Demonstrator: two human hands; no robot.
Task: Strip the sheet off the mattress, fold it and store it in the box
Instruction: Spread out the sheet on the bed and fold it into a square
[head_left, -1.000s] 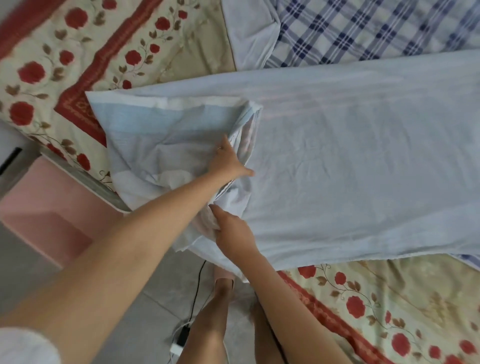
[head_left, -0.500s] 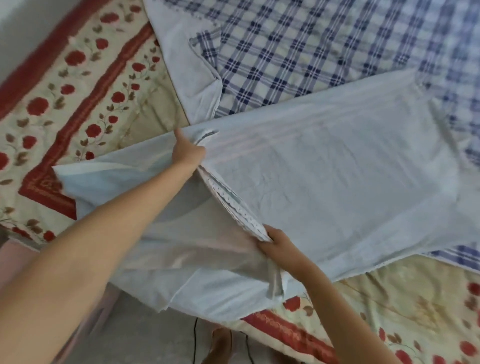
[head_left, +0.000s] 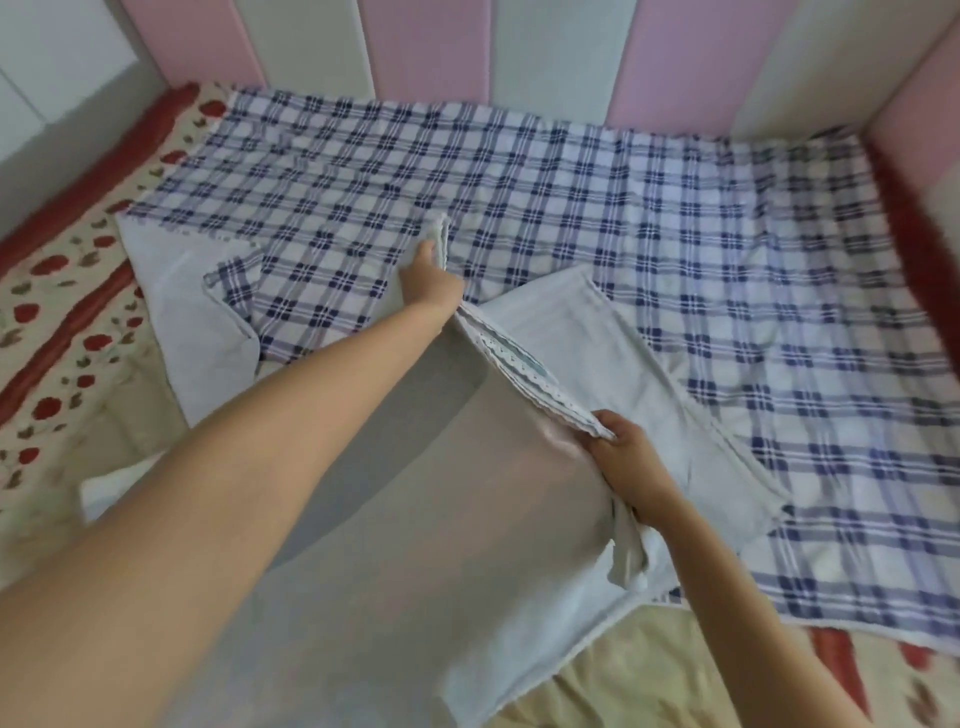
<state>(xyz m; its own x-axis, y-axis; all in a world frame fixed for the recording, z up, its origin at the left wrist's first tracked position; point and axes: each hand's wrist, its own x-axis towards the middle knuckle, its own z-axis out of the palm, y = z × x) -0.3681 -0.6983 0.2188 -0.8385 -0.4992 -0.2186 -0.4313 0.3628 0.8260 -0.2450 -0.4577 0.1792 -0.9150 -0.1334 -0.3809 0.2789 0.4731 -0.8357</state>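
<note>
The person shows 2 bare arms and 2 bare hands. The left hand (head_left: 428, 283) ends a long, smooth forearm that looks broad and blurred close to the camera. The right hand (head_left: 631, 457) ends a slimmer-looking forearm, its knuckles plainly visible. Blur hides finer finger detail.

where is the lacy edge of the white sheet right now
In the head view, centre frame: the lacy edge is stretched between the left hand and the right hand, above the plaid sheet.
</note>
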